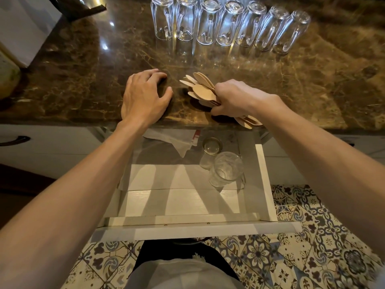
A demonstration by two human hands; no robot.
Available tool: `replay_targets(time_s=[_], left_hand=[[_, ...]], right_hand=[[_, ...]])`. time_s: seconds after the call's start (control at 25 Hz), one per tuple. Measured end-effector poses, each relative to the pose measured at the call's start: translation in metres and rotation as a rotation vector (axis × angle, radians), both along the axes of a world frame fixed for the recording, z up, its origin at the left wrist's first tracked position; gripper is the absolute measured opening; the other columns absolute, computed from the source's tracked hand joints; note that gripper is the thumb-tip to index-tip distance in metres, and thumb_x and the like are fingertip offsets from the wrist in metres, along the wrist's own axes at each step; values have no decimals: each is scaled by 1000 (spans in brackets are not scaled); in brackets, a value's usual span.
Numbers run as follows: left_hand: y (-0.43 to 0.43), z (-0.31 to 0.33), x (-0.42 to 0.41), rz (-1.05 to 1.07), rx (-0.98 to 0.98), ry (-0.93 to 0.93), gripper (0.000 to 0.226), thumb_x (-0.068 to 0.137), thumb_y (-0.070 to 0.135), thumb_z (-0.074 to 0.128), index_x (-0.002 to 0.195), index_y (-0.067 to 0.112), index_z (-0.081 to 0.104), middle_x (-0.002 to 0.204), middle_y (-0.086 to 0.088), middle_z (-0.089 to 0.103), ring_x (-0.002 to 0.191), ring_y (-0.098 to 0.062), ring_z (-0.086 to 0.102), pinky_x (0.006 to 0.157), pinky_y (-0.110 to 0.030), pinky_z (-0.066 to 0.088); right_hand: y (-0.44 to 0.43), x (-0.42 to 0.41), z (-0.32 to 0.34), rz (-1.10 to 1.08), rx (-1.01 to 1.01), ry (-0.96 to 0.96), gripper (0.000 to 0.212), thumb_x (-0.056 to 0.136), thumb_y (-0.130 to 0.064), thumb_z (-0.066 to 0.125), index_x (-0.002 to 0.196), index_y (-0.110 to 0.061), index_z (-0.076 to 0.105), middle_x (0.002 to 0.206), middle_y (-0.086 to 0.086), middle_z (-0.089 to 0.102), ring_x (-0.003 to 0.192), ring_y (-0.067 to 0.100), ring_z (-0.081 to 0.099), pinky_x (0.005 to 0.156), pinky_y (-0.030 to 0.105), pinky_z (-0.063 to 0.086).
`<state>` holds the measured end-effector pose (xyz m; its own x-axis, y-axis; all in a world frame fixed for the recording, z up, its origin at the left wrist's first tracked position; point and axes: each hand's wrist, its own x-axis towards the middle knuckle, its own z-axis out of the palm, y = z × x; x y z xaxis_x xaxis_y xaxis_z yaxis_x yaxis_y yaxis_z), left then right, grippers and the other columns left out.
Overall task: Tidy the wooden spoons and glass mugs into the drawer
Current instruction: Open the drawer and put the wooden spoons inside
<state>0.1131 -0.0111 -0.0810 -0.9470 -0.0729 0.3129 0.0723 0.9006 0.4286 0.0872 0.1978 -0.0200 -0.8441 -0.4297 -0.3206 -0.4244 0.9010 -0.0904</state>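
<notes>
My right hand (233, 99) grips a fanned bundle of several pale wooden spoons (201, 89) on the brown marble counter (83, 80), near its front edge. The bowls stick out to the left of my fist and the handle ends poke out below it. My left hand (143, 94) rests on the counter beside the spoons, fingers loosely bent, holding nothing. A row of several tall glass mugs (227, 24) stands upside down at the back of the counter. Below, the white drawer (264, 180) is pulled out, with two glass mugs (226, 168) at its right side.
Folded white paper (173, 140) lies at the back of the drawer. A white box (25, 28) and a dark object stand at the counter's back left. Another drawer handle (12, 140) shows at the left. Patterned floor tiles (312, 236) lie below.
</notes>
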Motion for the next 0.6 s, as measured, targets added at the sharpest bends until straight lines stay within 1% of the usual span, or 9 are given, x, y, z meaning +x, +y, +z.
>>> replay_targets(time_s=[0.04, 0.12, 0.2, 0.28, 0.36, 0.44, 0.52, 0.6], left_hand=[[0, 0, 0, 2, 1, -1, 47, 90, 45, 48, 130, 21, 54, 138, -1, 50, 128, -19, 39, 111, -34, 25], [1, 0, 0, 5, 1, -3, 47, 90, 44, 48, 130, 21, 54, 138, -1, 50, 128, -19, 39, 111, -33, 25], [1, 1, 1, 0, 2, -8, 47, 90, 44, 48, 131, 21, 53, 138, -1, 50, 128, -19, 39, 110, -33, 25], [1, 2, 2, -7, 5, -8, 47, 91, 44, 48, 131, 20, 53, 138, -1, 50, 128, -19, 39, 110, -34, 25], [1, 3, 3, -11, 6, -11, 47, 91, 43, 48, 131, 19, 53, 138, -2, 50, 128, -19, 38, 111, -34, 24], [1, 4, 2, -8, 6, -18, 47, 91, 42, 49, 131, 19, 53, 138, -2, 50, 129, -19, 38, 111, -35, 25], [1, 5, 3, -9, 0, -15, 45, 90, 41, 51, 129, 17, 54, 136, -3, 51, 127, -21, 40, 110, -36, 28], [2, 7, 5, -13, 1, -7, 42, 88, 38, 51, 121, 13, 59, 128, -8, 56, 121, -24, 44, 105, -38, 33]], right_hand=[[0, 1, 0, -16, -10, -2, 31, 85, -34, 65, 99, -9, 56, 76, 1, 49, 65, 20, 48, 50, 27, 34], [0, 3, 0, -28, -16, 23, 30, 84, -35, 65, 96, -10, 54, 83, 5, 51, 71, 23, 49, 56, 29, 35], [1, 7, 1, -43, -35, 46, 32, 85, -33, 64, 101, -10, 50, 89, 6, 49, 75, 23, 48, 60, 31, 36], [3, 11, 3, -37, -40, 51, 35, 87, -31, 62, 109, -7, 48, 94, 8, 52, 78, 24, 49, 62, 33, 38], [3, 17, 3, 0, -57, 78, 34, 89, -27, 61, 112, -6, 47, 101, 12, 57, 81, 25, 51, 65, 34, 41], [1, 26, 5, 56, -120, 116, 33, 89, -24, 61, 112, -6, 47, 107, 13, 59, 84, 26, 54, 67, 34, 43], [-4, 37, 8, 105, -215, 143, 31, 88, -22, 62, 110, -9, 46, 105, 10, 59, 79, 22, 51, 64, 30, 38], [-11, 50, 13, 103, -339, 123, 25, 88, -23, 60, 103, -15, 42, 91, 2, 57, 70, 18, 47, 56, 25, 33]])
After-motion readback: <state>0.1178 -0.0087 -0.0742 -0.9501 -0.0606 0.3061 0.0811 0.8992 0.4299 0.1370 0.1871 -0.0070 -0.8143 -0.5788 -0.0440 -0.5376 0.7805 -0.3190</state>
